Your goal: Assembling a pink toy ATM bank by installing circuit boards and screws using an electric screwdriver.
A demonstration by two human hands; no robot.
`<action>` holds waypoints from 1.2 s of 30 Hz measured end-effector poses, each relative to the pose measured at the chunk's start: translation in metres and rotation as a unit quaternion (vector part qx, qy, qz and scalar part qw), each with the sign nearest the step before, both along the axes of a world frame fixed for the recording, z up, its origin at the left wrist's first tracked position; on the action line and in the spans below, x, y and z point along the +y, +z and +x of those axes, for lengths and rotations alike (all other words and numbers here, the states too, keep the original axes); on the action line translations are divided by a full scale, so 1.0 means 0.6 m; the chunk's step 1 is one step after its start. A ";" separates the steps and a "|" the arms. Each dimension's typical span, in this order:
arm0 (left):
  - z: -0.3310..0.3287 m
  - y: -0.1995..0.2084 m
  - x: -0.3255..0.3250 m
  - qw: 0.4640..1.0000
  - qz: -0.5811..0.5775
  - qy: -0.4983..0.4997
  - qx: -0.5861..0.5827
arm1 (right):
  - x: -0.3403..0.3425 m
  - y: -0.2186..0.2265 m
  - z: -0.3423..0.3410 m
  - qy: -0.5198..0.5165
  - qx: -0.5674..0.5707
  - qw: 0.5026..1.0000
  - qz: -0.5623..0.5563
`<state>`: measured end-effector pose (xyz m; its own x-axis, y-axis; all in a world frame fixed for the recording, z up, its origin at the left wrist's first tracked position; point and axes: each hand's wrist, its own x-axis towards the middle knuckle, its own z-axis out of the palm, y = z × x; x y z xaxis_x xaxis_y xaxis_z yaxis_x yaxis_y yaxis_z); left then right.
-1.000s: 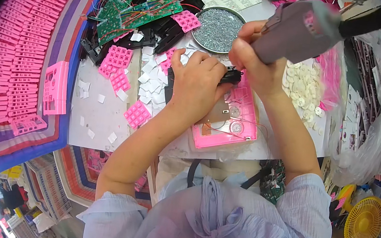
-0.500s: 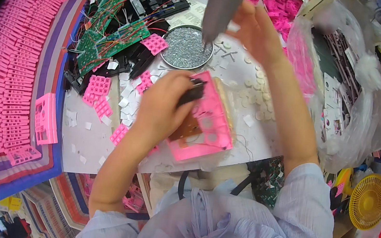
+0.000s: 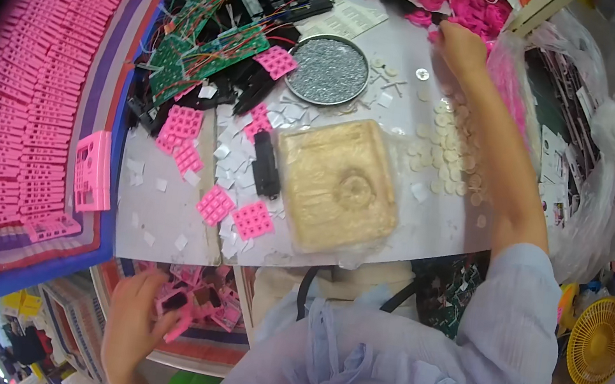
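From my remote station I observe both hands well apart. The left hand [image 3: 130,320] is low, over a striped-lined bin [image 3: 202,352], its fingers curved and its thumb against a pink casing [image 3: 179,325]. I cannot tell whether the casing is grasped or released.

The right hand [image 3: 465,51] is extended to the far side, at a heap of pink parts [image 3: 481,10]. Its fingers are bent, with a small dark item at the fingertips; I cannot confirm a grip.

Between the hands, a plastic-wrapped yellowish block [image 3: 322,202] lies on the surface [image 3: 171,214]. A black elongated part [image 3: 266,164] lies just beside the block, on the side toward the left hand. Nearer the right hand, I locate white discs [image 3: 445,160] below it and a round dish [image 3: 326,103] of small grey pieces to its left.
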<state>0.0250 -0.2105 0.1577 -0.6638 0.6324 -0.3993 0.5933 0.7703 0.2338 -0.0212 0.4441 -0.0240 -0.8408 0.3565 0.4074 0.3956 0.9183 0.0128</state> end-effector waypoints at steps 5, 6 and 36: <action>-0.021 -0.090 0.101 0.983 0.144 -0.103 -0.040 | -0.074 0.023 0.102 0.034 0.005 0.994 -0.107; -0.023 -0.105 0.114 0.977 0.163 -0.130 -0.045 | -0.082 0.026 0.115 0.038 0.006 0.992 -0.123; 0.018 -0.269 0.339 0.918 0.285 -0.265 0.081 | -0.397 0.060 0.204 0.313 -0.007 0.938 -0.146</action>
